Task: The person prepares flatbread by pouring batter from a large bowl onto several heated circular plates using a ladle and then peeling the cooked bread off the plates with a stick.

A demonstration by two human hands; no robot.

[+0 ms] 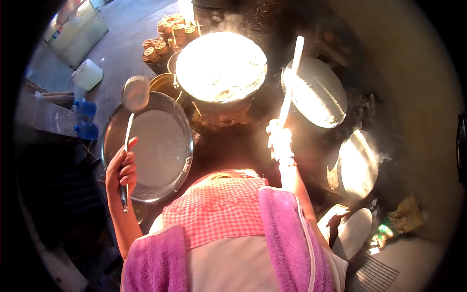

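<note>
My left hand point(122, 166) is closed around the handle of a metal ladle point(135, 93), whose round bowl is raised over the left rim of a wide metal basin point(188, 160). Pale, milky liquid point(158, 146) partly fills the basin. In my right hand point(280, 140) is a long pale stick point(293, 76); its upper end rises past the left side of a round pan or lid point(319, 91). Straight ahead stands a large round pan point(222, 65) on a stove point(224, 113), its surface overexposed by sunlight. Steam drifts above it.
Another sunlit round pan point(359, 164) stands to the right, near the wall point(412, 109). Cylindrical, perforated coal briquettes point(160, 47) are stacked at the back left. A white jerrycan point(87, 75) and blue plastic bottles point(87, 130) lie left; a wire rack point(375, 273) is lower right.
</note>
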